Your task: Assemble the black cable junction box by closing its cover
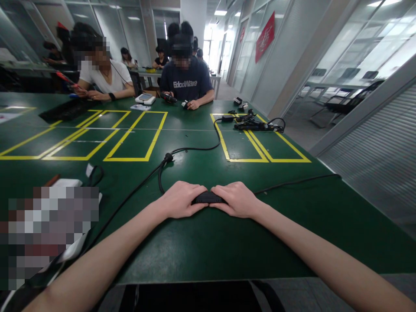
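Note:
Both my hands grip a black power adapter (208, 198) low over the green table (169, 255), near its front edge. My left hand (182, 200) is wrapped round the left end, and my right hand (236, 200) round the right end; their fingertips almost meet at the middle. Most of the adapter is hidden by the fingers, so only its ridged dark centre shows. From beside my left hand a black cord (160, 175) runs up toward a black plug (168, 158). Another thin black cable (299, 181) leads right from behind my right hand.
Yellow tape rectangles (147, 149) mark the table. A pile of black cables and parts (256, 125) lies at the far right. Blurred-out items (52, 229) sit at left. Across the table, one person (186, 80) holds a tool; another person (107, 78) works beside a black tray (65, 110).

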The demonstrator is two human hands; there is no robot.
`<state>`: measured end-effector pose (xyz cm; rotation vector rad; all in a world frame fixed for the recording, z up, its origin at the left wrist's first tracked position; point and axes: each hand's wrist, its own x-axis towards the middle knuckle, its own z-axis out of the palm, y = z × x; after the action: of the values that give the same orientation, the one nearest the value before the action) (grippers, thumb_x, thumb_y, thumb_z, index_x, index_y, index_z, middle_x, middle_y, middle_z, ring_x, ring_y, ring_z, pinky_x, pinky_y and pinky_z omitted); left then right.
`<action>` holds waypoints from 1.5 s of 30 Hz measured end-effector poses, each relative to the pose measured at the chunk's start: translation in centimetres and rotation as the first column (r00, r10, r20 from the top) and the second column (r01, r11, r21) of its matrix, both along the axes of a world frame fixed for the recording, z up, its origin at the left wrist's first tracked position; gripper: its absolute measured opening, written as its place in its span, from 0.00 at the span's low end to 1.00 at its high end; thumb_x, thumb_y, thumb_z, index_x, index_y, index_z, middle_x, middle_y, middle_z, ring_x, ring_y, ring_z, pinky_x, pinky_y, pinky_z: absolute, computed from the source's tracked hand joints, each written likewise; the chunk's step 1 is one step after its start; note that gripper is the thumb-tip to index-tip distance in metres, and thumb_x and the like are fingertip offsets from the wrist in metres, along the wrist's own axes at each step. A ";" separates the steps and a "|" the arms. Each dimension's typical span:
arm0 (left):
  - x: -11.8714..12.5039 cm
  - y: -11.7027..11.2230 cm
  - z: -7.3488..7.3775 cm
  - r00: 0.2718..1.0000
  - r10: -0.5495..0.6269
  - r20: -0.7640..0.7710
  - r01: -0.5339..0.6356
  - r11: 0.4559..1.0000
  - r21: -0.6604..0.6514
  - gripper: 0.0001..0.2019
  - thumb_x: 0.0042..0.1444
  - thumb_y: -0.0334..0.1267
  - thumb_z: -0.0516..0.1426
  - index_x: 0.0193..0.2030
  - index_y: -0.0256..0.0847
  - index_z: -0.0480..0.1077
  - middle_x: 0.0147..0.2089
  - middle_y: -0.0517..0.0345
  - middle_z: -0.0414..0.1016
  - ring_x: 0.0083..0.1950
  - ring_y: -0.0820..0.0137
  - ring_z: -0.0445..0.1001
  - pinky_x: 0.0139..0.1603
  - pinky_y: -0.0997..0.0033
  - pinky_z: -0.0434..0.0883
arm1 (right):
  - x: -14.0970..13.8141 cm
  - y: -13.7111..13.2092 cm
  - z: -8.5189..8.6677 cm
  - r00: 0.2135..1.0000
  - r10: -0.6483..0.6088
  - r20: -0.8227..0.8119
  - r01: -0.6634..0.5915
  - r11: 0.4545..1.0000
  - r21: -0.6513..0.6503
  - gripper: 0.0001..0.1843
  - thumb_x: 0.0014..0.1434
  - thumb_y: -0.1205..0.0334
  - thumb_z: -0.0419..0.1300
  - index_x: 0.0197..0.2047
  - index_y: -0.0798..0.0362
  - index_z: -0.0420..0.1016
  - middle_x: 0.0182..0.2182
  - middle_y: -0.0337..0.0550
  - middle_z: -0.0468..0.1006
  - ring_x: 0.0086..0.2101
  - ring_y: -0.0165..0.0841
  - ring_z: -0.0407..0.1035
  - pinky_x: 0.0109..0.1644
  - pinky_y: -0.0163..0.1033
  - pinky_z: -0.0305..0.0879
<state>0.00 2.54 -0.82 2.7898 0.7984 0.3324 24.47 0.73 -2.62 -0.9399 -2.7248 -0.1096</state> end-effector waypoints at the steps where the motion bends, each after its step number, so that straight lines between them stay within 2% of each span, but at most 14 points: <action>1: -0.1 0.0 -0.1 1.000 0.000 0.016 0.000 1.000 0.014 0.13 0.70 0.48 0.54 0.50 0.41 0.72 0.41 0.55 0.81 0.41 0.63 0.80 0.39 0.69 0.70 | 0.0 0.0 -0.1 1.000 -0.007 -0.009 0.007 1.000 0.003 0.21 0.75 0.45 0.49 0.46 0.54 0.73 0.31 0.45 0.81 0.29 0.35 0.74 0.33 0.38 0.55; 6: -0.4 0.1 -0.3 0.998 -0.019 0.064 0.015 0.997 0.072 0.17 0.68 0.52 0.55 0.48 0.40 0.72 0.40 0.53 0.81 0.41 0.63 0.80 0.42 0.68 0.71 | 0.1 -0.1 -0.4 0.998 -0.031 -0.062 0.030 0.999 -0.021 0.21 0.74 0.44 0.51 0.47 0.54 0.74 0.30 0.45 0.81 0.28 0.36 0.75 0.32 0.38 0.57; 11: -0.4 0.3 -0.5 0.999 -0.028 0.042 0.024 0.996 0.090 0.16 0.72 0.49 0.52 0.48 0.39 0.72 0.40 0.52 0.81 0.41 0.63 0.80 0.42 0.67 0.71 | 0.5 0.4 -0.4 0.995 0.018 -0.101 -0.024 0.998 -0.057 0.20 0.74 0.46 0.53 0.51 0.54 0.74 0.35 0.45 0.83 0.32 0.35 0.77 0.35 0.37 0.63; 15: 0.2 -0.4 -0.5 0.997 0.059 0.041 -0.061 0.996 0.060 0.17 0.66 0.50 0.59 0.52 0.40 0.70 0.47 0.51 0.81 0.46 0.60 0.80 0.44 0.66 0.73 | 1.0 0.6 -0.8 0.993 0.078 -0.085 -0.072 0.995 0.071 0.19 0.75 0.53 0.50 0.59 0.54 0.74 0.42 0.49 0.83 0.34 0.34 0.78 0.37 0.37 0.67; 18: 1.0 -1.2 -0.3 0.985 0.168 -0.045 -0.168 0.986 -0.004 0.21 0.58 0.55 0.65 0.47 0.40 0.69 0.42 0.52 0.80 0.44 0.57 0.80 0.43 0.63 0.74 | 1.3 0.4 -1.3 0.990 0.114 -0.084 -0.094 0.973 0.213 0.19 0.75 0.59 0.50 0.63 0.53 0.73 0.50 0.52 0.82 0.37 0.34 0.78 0.39 0.38 0.70; 21: 1.5 -1.6 -0.1 0.972 0.199 -0.126 -0.200 0.980 0.003 0.14 0.64 0.49 0.60 0.45 0.40 0.68 0.41 0.52 0.79 0.43 0.57 0.80 0.44 0.62 0.74 | 1.2 0.3 -1.1 0.983 0.137 -0.123 -0.101 0.959 0.264 0.19 0.74 0.60 0.51 0.62 0.53 0.74 0.49 0.52 0.83 0.37 0.35 0.79 0.39 0.38 0.71; 26: 1.5 -1.3 0.3 0.964 0.172 -0.204 -0.173 0.985 0.013 0.11 0.66 0.45 0.59 0.47 0.41 0.66 0.42 0.52 0.79 0.44 0.58 0.80 0.43 0.64 0.73 | 0.5 -0.2 0.3 0.975 0.080 -0.207 -0.081 0.997 0.003 0.21 0.69 0.51 0.59 0.60 0.53 0.72 0.49 0.51 0.83 0.39 0.36 0.80 0.39 0.38 0.72; 30: 1.2 -1.1 0.3 0.963 0.135 -0.232 -0.128 0.991 0.046 0.11 0.66 0.43 0.59 0.48 0.39 0.66 0.44 0.50 0.78 0.45 0.57 0.79 0.43 0.62 0.74 | 0.4 -0.7 1.1 0.976 0.005 -0.218 -0.051 0.977 -0.206 0.18 0.67 0.52 0.64 0.56 0.52 0.73 0.45 0.47 0.83 0.39 0.36 0.80 0.38 0.37 0.71; 33: 1.0 -1.0 -0.1 0.976 0.099 -0.193 -0.090 0.994 0.057 0.11 0.66 0.42 0.59 0.49 0.39 0.67 0.44 0.50 0.78 0.45 0.58 0.79 0.44 0.62 0.74 | 0.4 -0.7 1.1 0.974 0.004 -0.226 -0.064 0.963 -0.262 0.15 0.67 0.52 0.65 0.51 0.52 0.74 0.43 0.46 0.82 0.40 0.37 0.79 0.39 0.37 0.71; 37: 0.7 -0.9 -0.9 0.991 0.090 -0.098 -0.086 0.995 0.043 0.12 0.66 0.42 0.60 0.50 0.38 0.69 0.45 0.50 0.79 0.45 0.58 0.80 0.45 0.62 0.76 | 0.5 -0.4 0.8 0.961 0.051 -0.272 -0.117 0.965 -0.235 0.17 0.70 0.50 0.61 0.55 0.52 0.75 0.44 0.49 0.83 0.42 0.38 0.80 0.41 0.39 0.73; 39: 0.5 -0.9 -1.1 0.995 0.096 -0.005 -0.096 0.993 0.074 0.17 0.67 0.44 0.58 0.59 0.39 0.67 0.51 0.47 0.79 0.51 0.57 0.80 0.50 0.60 0.77 | 0.9 -0.1 0.6 0.937 0.046 -0.347 -0.131 0.965 -0.227 0.18 0.69 0.50 0.62 0.55 0.52 0.76 0.45 0.51 0.83 0.44 0.39 0.80 0.45 0.40 0.75; 41: 0.4 -1.1 -1.1 0.994 0.059 0.090 -0.073 0.984 0.165 0.27 0.68 0.41 0.57 0.71 0.38 0.58 0.64 0.39 0.73 0.64 0.53 0.74 0.63 0.52 0.73 | 1.8 0.5 0.5 0.896 -0.014 -0.444 -0.099 0.968 -0.230 0.18 0.68 0.50 0.63 0.55 0.52 0.77 0.46 0.51 0.84 0.44 0.39 0.80 0.49 0.43 0.76; 43: 0.3 -1.2 -0.8 0.990 0.008 0.143 -0.047 0.962 0.270 0.34 0.67 0.38 0.57 0.76 0.38 0.50 0.75 0.35 0.60 0.75 0.49 0.60 0.75 0.42 0.59 | 3.2 1.3 0.5 0.831 -0.141 -0.537 0.012 0.972 -0.236 0.18 0.66 0.50 0.64 0.54 0.52 0.77 0.46 0.50 0.84 0.43 0.40 0.80 0.48 0.44 0.76; 45: 0.3 -1.3 -0.6 0.990 -0.012 0.140 -0.033 0.948 0.317 0.34 0.68 0.36 0.56 0.77 0.39 0.49 0.79 0.36 0.51 0.80 0.49 0.51 0.78 0.38 0.49 | 5.0 2.5 0.6 0.709 -0.297 -0.640 0.186 0.954 -0.236 0.18 0.65 0.48 0.64 0.51 0.51 0.78 0.46 0.50 0.84 0.43 0.42 0.80 0.44 0.44 0.77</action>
<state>0.27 1.26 -1.47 3.0129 0.7879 0.7113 29.50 3.21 -2.01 -1.1103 -1.9460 0.3423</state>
